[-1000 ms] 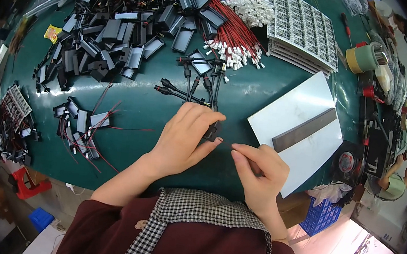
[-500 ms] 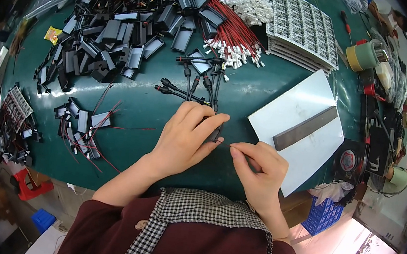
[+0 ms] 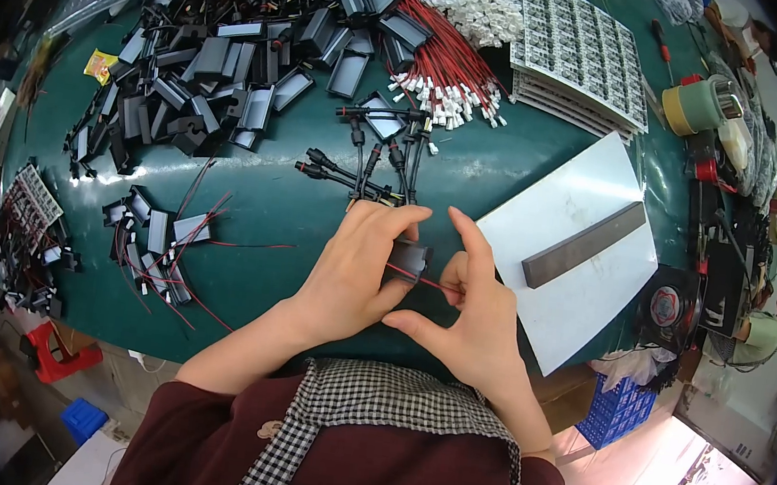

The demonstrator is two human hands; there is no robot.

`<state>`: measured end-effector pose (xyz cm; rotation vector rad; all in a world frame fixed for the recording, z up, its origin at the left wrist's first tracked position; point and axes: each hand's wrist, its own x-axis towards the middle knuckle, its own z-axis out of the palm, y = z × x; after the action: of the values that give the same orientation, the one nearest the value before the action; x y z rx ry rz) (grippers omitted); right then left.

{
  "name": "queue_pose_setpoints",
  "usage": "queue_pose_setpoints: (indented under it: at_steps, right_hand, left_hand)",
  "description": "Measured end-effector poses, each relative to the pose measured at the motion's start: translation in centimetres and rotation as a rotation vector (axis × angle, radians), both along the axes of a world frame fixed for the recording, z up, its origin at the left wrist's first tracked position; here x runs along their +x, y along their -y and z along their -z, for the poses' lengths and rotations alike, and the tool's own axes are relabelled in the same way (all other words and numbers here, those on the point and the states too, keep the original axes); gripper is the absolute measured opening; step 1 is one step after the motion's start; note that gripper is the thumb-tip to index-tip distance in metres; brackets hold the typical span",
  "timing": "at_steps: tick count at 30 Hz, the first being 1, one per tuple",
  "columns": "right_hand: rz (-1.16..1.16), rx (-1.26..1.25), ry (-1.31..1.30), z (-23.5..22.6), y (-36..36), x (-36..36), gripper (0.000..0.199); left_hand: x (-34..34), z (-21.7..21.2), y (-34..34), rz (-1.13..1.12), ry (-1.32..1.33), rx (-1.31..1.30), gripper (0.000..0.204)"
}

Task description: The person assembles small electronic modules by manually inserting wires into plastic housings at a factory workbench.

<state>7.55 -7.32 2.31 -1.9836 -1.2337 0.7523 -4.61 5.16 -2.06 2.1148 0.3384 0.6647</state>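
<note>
My left hand [image 3: 348, 262] is closed around a small dark grey plastic housing [image 3: 413, 261], part of which its fingers cover. Out of the housing runs a thin red wire [image 3: 428, 282] toward my right hand [image 3: 480, 318]. The curled fingers of that hand hold the wire, while its thumb and forefinger stand wide apart beside the housing. Just beyond my left hand lie several black cables with connectors [image 3: 368, 169], next to another open grey housing [image 3: 382, 121].
A heap of grey housings [image 3: 207, 72] lies at the far left, with red wires with white plugs [image 3: 452, 88] beside it. Stacked circuit board panels [image 3: 579, 50] stand far right. A dark bar [image 3: 582, 244] rests on a white sheet [image 3: 554, 198]. Wired housings [image 3: 159, 233] lie left.
My right hand has gone from a pinch to a spread thumb and forefinger, and moved closer to the housing. More of the housing and the red wire now show.
</note>
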Motion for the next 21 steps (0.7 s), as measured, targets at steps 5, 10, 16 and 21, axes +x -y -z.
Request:
queue_pose_setpoints:
  at_steps: [5, 10, 16, 21]
  right_hand:
    - [-0.022, 0.111, 0.037, 0.7, -0.6, -0.5, 0.065]
    - [0.090, 0.077, -0.083, 0.9, -0.3, -0.5, 0.044]
    - [0.162, 0.145, 0.010, 1.2, -0.2, -0.3, 0.044]
    - [0.161, 0.245, 0.102, 1.8, -0.2, -0.5, 0.044]
  left_hand:
    - [-0.3, 0.5, 0.5, -0.005, 0.010, -0.223, 0.065]
    - [-0.3, 0.4, 0.2, 0.051, 0.023, -0.404, 0.061]
    - [-0.3, 0.4, -0.7, 0.077, 0.092, -0.716, 0.033]
    - [-0.3, 0.7, -0.7, 0.078, 0.124, -0.646, 0.020]
